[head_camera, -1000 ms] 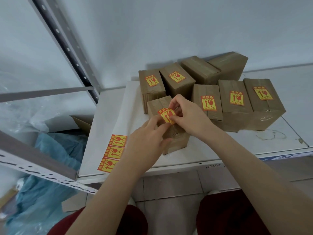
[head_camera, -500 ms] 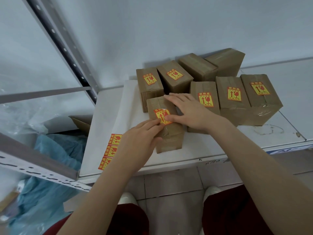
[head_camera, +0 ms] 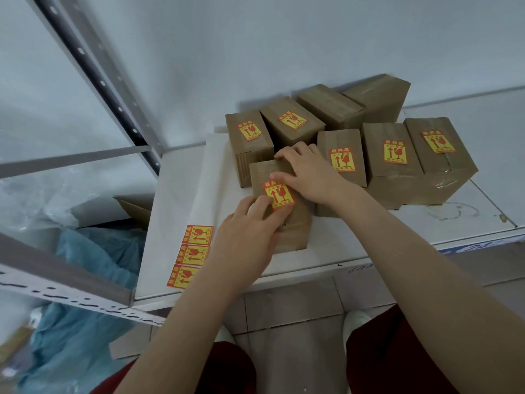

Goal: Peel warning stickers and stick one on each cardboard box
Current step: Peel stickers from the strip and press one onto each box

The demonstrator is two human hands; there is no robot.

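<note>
Change: a second ago both hands pinched the warning sticker (head_camera: 279, 194) above the near box (head_camera: 295, 237); now it lies flat on the box top, and the view has shifted slightly.
Left hand (head_camera: 244, 234): reaches in from the near left, palm down, wrist over the white table's (head_camera: 483, 211) near edge.
Left fingers: lightly bent, tips pressing the sticker's near-left edge; nothing gripped.
Right hand (head_camera: 309, 172): comes from the right and rests on the far part of the near box top.
Right fingers: spread and relaxed on the cardboard, thumb just beyond the sticker's far edge; nothing pinched.
Other boxes: five labelled boxes (head_camera: 397, 172) stand behind and to the right; two bare boxes (head_camera: 331, 109) sit farthest back.
Sticker strip (head_camera: 193, 255): three unpeeled stickers on the white backing paper (head_camera: 181, 194), left of the left hand.
</note>
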